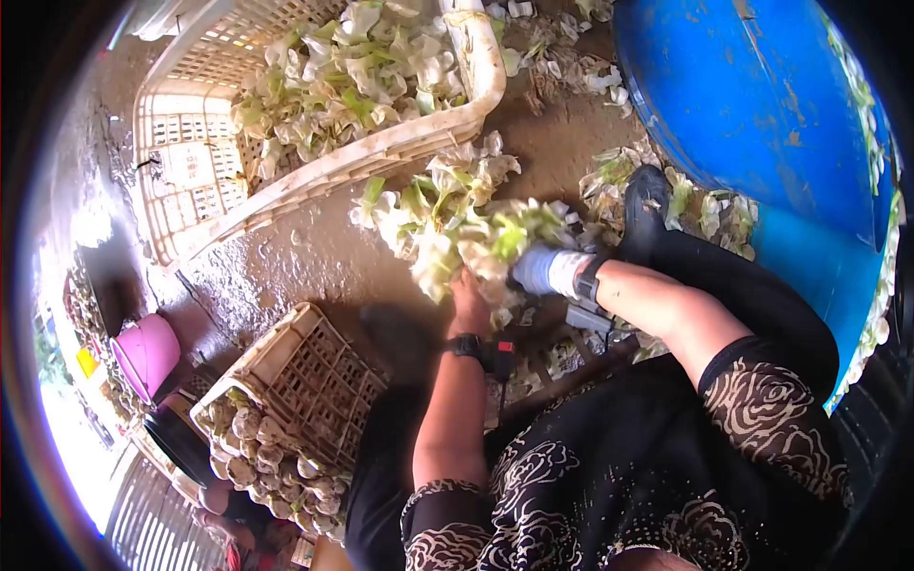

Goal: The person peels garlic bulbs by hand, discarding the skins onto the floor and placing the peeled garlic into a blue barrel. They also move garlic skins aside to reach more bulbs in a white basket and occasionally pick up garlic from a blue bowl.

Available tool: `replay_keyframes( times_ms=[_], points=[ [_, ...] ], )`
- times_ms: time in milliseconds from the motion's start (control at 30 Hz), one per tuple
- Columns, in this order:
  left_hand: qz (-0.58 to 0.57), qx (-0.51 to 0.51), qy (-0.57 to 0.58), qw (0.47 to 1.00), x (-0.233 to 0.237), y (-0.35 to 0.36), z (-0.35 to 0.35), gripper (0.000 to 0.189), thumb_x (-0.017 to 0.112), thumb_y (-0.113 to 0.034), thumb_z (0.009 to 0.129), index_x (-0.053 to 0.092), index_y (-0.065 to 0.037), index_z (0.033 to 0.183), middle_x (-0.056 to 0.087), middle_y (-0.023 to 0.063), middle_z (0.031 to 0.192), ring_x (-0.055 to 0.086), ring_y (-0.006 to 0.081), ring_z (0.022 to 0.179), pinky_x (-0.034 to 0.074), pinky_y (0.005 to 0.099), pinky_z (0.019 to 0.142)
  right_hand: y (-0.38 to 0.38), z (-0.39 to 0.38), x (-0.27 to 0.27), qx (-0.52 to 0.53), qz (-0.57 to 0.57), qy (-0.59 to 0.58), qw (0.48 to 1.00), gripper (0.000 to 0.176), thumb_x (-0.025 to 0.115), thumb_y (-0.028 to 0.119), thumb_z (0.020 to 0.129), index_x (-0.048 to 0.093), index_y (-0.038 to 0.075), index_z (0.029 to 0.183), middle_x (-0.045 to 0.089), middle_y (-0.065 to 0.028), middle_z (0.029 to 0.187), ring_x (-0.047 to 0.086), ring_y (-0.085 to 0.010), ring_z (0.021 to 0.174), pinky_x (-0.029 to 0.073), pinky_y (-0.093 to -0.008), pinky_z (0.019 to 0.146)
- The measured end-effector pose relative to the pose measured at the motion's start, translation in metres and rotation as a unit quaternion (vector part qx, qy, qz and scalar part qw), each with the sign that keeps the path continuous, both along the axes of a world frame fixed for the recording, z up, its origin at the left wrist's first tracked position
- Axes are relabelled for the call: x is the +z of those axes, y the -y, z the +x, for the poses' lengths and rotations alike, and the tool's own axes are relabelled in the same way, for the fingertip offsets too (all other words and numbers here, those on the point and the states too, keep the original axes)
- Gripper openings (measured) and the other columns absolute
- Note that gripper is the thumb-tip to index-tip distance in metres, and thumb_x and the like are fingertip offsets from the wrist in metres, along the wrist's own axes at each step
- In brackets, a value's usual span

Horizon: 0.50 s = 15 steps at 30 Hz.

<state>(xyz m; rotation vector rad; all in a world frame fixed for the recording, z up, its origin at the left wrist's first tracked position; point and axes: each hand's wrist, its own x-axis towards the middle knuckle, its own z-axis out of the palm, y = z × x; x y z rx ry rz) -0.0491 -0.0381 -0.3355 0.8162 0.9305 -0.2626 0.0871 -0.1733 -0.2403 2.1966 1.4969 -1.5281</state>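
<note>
My left hand (466,297) is bare, with a strapped device on its wrist. Its fingers are closed at the lower edge of a clump of pale, green-tinged leafy husks (440,249) and are partly covered by them. My right hand (541,269) wears a blue and white glove and is smeared by motion. It is beside my left hand, against the right part of the clump, which is also blurred. Whether the glove grips anything cannot be made out.
A large off-white crate (324,171) of husks stands ahead on the left. Nearer, a tilted crate (309,366) has root-ended bulbs (271,466) at its mouth. A blue drum (762,86) is at right, a pink bucket (148,354) far left. Loose husks litter the wet floor.
</note>
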Motion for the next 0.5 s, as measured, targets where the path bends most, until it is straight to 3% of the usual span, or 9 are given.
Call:
replay_keyframes(
  times_ms=[33,67,100,167,200,300,400,433,500],
  points=[
    [0.282,-0.178,0.127,0.934,0.014,-0.016,0.02,0.047,0.052,-0.039,0.086,0.05,-0.005,0.119,0.06,0.0097,0.103,0.062,0.0262,0.087,0.052,0.041,0.073,-0.006,0.015,-0.004,-0.042,0.072,0.047,0.995,0.019,0.055,0.02,0.077,0.07,0.012,0.086,0.068,-0.0112,0.086,0.066,-0.0301,0.081,0.052,-0.0426,0.07],
    [0.528,-0.332,0.238,0.744,0.024,-0.03,0.04,0.049,0.055,-0.04,0.084,0.049,-0.006,0.119,0.06,0.0096,0.103,0.062,0.027,0.087,0.052,0.0424,0.071,-0.021,0.038,0.014,-0.055,0.038,0.069,0.995,0.019,0.057,0.021,0.076,0.07,0.011,0.085,0.068,-0.011,0.084,0.066,-0.0306,0.08,0.052,-0.0427,0.069],
    [0.256,-0.137,0.115,0.95,-0.04,-0.033,0.036,0.051,0.058,-0.039,0.082,0.048,-0.008,0.121,0.06,0.0095,0.1,0.062,0.0271,0.082,0.05,0.0423,0.067,-0.027,0.05,0.001,-0.049,0.022,0.087,0.995,0.019,0.058,0.022,0.075,0.07,0.012,0.086,0.068,-0.011,0.084,0.066,-0.0309,0.079,0.052,-0.0434,0.069],
    [0.209,-0.144,-0.041,0.966,0.032,-0.051,0.077,0.051,0.059,-0.046,0.083,0.051,-0.005,0.114,0.06,0.0113,0.095,0.061,0.0225,0.076,0.049,0.0367,0.064,-0.031,0.066,-0.001,-0.043,0.008,0.11,0.993,0.019,0.06,0.024,0.075,0.07,0.012,0.086,0.068,-0.011,0.083,0.066,-0.0312,0.079,0.051,-0.0441,0.069],
    [0.138,-0.092,-0.208,0.964,0.104,-0.054,0.106,0.048,0.058,-0.047,0.085,0.055,-0.004,0.107,0.06,0.0119,0.094,0.061,0.0199,0.073,0.049,0.0343,0.063,-0.031,0.076,0.02,-0.09,0.029,0.092,0.991,0.021,0.061,0.026,0.075,0.069,0.012,0.089,0.067,-0.0109,0.083,0.065,-0.0313,0.08,0.051,-0.0445,0.069],
    [0.403,0.111,-0.058,0.907,0.091,-0.073,0.086,0.044,0.056,-0.042,0.089,0.056,-0.001,0.073,0.054,0.0088,0.08,0.05,0.0141,0.063,0.043,0.0307,0.062,-0.013,0.084,0.028,-0.277,0.153,0.117,0.941,0.033,0.066,0.037,0.075,0.065,0.014,0.097,0.065,-0.0105,0.093,0.063,-0.0309,0.086,0.048,-0.0439,0.076],
    [0.463,0.196,-0.062,0.862,0.112,-0.087,0.105,0.056,0.048,-0.049,0.091,0.053,0.004,0.108,0.051,0.0175,0.109,0.048,0.0277,0.101,0.036,0.0398,0.091,0.012,0.092,0.016,-0.457,0.276,0.255,0.806,0.066,0.079,0.038,0.064,0.053,0.009,0.118,0.055,-0.0149,0.117,0.054,-0.0319,0.106,0.043,-0.0421,0.09],
    [0.462,0.196,-0.062,0.863,0.106,-0.091,0.108,0.056,0.048,-0.049,0.091,0.053,0.004,0.108,0.051,0.0175,0.109,0.048,0.0277,0.101,0.036,0.0398,0.091,0.015,0.097,0.011,-0.465,0.218,0.239,0.824,0.102,0.085,0.036,0.055,0.032,0.008,0.137,0.04,-0.019,0.134,0.039,-0.0353,0.123,0.033,-0.0421,0.102],
    [0.515,0.102,-0.046,0.85,0.076,-0.104,0.111,0.072,0.043,-0.055,0.09,0.035,0.001,0.134,0.036,0.0219,0.135,0.034,0.032,0.126,0.025,0.0403,0.105,0.006,0.093,0.002,-0.47,0.182,0.231,0.832,0.111,0.085,0.038,0.053,0.024,0.009,0.141,0.033,-0.0189,0.139,0.033,-0.0364,0.128,0.028,-0.0447,0.105]
  ],
)
